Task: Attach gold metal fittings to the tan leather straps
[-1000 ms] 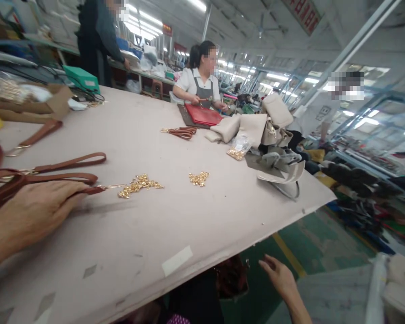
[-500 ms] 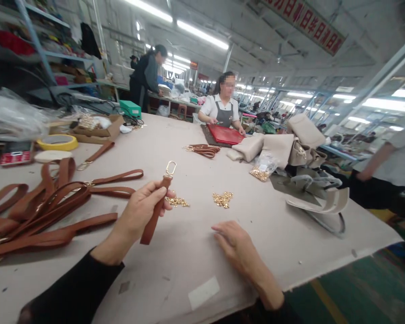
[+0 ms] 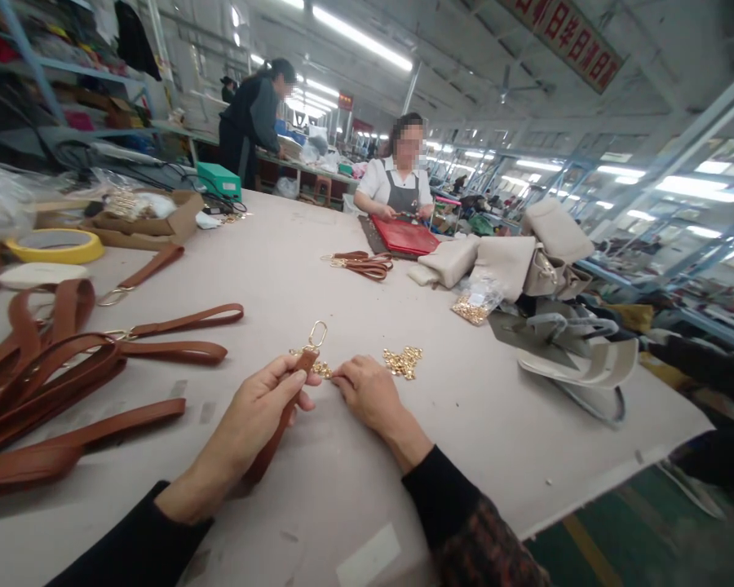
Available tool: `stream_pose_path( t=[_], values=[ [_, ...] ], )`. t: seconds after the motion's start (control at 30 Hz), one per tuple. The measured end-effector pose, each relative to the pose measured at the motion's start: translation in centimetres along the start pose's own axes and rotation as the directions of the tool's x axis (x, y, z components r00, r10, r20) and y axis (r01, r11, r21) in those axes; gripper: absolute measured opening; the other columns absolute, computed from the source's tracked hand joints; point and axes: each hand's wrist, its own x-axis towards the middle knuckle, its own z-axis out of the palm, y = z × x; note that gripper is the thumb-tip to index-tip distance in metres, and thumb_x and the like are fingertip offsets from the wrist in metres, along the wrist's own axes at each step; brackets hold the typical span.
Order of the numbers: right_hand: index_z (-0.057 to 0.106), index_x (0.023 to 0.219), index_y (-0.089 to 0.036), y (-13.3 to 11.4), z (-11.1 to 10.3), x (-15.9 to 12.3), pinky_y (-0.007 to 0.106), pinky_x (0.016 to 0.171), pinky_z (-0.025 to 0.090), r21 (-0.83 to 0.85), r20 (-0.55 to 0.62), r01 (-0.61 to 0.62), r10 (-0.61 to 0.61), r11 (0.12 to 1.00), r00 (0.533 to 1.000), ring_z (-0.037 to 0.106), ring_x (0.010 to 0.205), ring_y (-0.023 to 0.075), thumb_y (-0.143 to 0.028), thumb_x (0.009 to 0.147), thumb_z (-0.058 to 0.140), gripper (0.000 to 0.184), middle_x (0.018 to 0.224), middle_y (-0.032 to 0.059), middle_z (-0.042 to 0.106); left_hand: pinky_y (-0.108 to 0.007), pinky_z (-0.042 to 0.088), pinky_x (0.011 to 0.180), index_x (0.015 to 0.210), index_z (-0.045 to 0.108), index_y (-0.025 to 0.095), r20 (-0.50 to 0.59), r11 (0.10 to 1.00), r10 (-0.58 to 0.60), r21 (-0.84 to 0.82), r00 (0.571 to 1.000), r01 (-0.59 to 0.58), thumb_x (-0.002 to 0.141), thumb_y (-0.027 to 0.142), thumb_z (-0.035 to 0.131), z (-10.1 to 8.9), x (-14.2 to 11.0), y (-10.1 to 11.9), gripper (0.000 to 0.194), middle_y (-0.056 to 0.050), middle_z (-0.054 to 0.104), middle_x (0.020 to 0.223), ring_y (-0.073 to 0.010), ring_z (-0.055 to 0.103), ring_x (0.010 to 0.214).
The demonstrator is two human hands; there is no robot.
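Between the thumb and fingers of my left hand (image 3: 269, 403) is a brown leather strap (image 3: 275, 444), with a gold oval ring (image 3: 318, 333) standing up at its top end. My right hand (image 3: 370, 391) rests low over the table, its fingertips drawn together at the edge of a small pile of gold metal pieces (image 3: 323, 369). Whether a piece is in those fingertips is too small to see. Part of that pile lies hidden behind my left hand and the strap. A second gold pile (image 3: 404, 361) sits just beyond my right hand.
Brown straps (image 3: 98, 367) lie heaped at left, near a yellow tape roll (image 3: 55, 247) and a cardboard box (image 3: 159, 224). More straps (image 3: 367, 265) lie ahead. Beige bags (image 3: 501, 265) and a bag of gold pieces (image 3: 474, 306) stand right. A person (image 3: 397, 183) handles a red item (image 3: 404, 236) opposite.
My right hand has moved left and forward to the nearer gold pile, its fingers closing together. My left hand still holds the strap, slightly lower. The view has shifted a little.
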Motion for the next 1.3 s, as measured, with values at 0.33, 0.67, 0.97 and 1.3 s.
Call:
stream_pose_path(
  t=[0.33, 0.67, 0.97, 1.3],
  values=[
    [0.065, 0.09, -0.016, -0.7, 0.6, -0.2, 0.029, 0.075, 0.041, -0.033, 0.014, 0.028, -0.027, 0.999, 1.0, 0.054, 0.086, 0.0208, -0.008, 0.089, 0.051, 0.016, 0.088, 0.0087, 0.063, -0.018, 0.04, 0.046, 0.103, 0.064, 0.019, 0.106, 0.999, -0.045, 0.017, 0.993, 0.043, 0.082, 0.038, 0.058, 0.8, -0.4, -0.2, 0.028, -0.003, 0.067, 0.09, -0.0132, 0.059, 0.065],
    [0.061, 0.079, -0.018, 0.2, -1.4, -1.1, 0.023, 0.06, 0.041, 0.568, -0.023, -0.135, 0.181, 0.812, 0.983, 0.054, 0.064, 0.0134, -0.027, 0.091, 0.05, 0.018, 0.067, -0.0013, 0.059, -0.017, 0.037, 0.044, 0.107, 0.061, 0.018, 0.034, 0.998, -0.055, 0.016, 0.998, 0.054, 0.083, 0.035, 0.054, 0.4, 0.4, -1.4, 0.03, -0.007, 0.067, 0.106, -0.0143, 0.064, 0.073],
    [0.062, 0.075, -0.017, -2.2, -1.3, -1.1, 0.022, 0.058, 0.041, 0.896, 0.069, -0.125, 0.143, 0.425, 0.987, 0.049, 0.059, 0.0105, -0.035, 0.084, 0.058, 0.021, 0.063, -0.003, 0.056, -0.017, 0.039, 0.044, 0.103, 0.061, 0.018, 0.148, 0.999, -0.002, 0.033, 0.989, -0.003, 0.086, 0.031, 0.052, 1.0, -0.1, -1.3, 0.023, -0.004, 0.064, 0.094, -0.0171, 0.067, 0.079],
    [0.062, 0.077, -0.018, -2.2, -0.7, -1.2, 0.021, 0.06, 0.04, 0.876, 0.028, -0.09, 0.138, 0.473, 0.99, 0.049, 0.062, 0.0099, -0.029, 0.086, 0.058, 0.015, 0.068, -0.0036, 0.057, -0.016, 0.042, 0.043, 0.109, 0.061, 0.02, 0.156, 0.994, 0.015, 0.101, 0.988, -0.031, 0.088, 0.031, 0.049, 0.9, -0.2, -1.8, 0.027, -0.003, 0.067, 0.097, -0.0187, 0.07, 0.08]
  ],
)
